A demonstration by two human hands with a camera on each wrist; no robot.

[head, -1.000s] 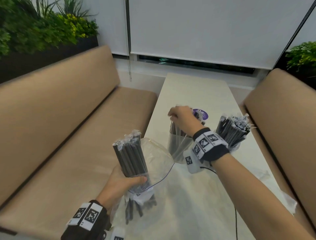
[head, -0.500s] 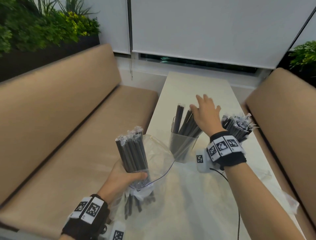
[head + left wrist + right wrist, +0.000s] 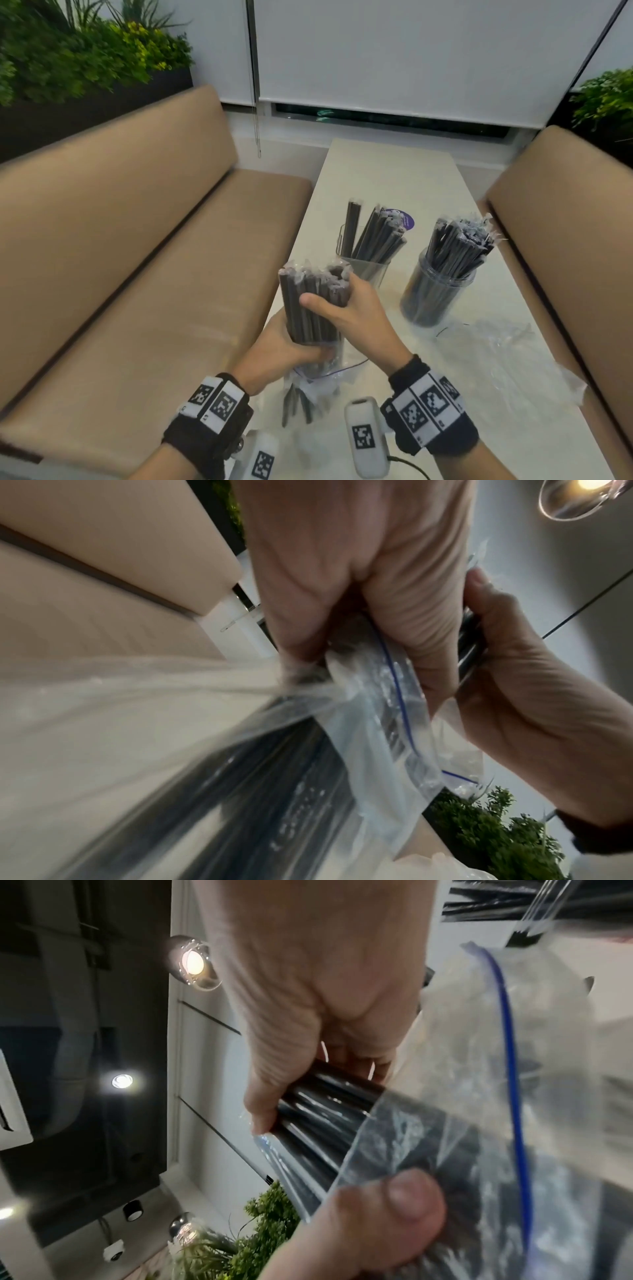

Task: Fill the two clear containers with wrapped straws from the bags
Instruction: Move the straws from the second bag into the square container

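A bundle of black wrapped straws (image 3: 313, 301) stands upright, half out of a clear zip bag (image 3: 317, 380) over the table's near left edge. My left hand (image 3: 279, 349) grips the bag and the bundle's lower part. My right hand (image 3: 346, 308) wraps round the upper part of the bundle (image 3: 322, 1110), thumb in front. Further back stand a clear square container (image 3: 363, 267), partly filled with straws, and a clear round container (image 3: 435, 294) packed with straws. The blue-lined bag mouth (image 3: 397, 696) hangs below my left fingers.
An empty crumpled plastic bag (image 3: 507, 356) lies on the white table (image 3: 394, 171) at the right. A purple round sticker (image 3: 406, 221) sits behind the square container. Tan bench seats (image 3: 120, 274) flank the table on both sides, with plants behind them.
My right hand left the square container, swung back toward me and took hold of the bundle in my left hand. The left hand with bag and bundle shifted right, over the table edge.
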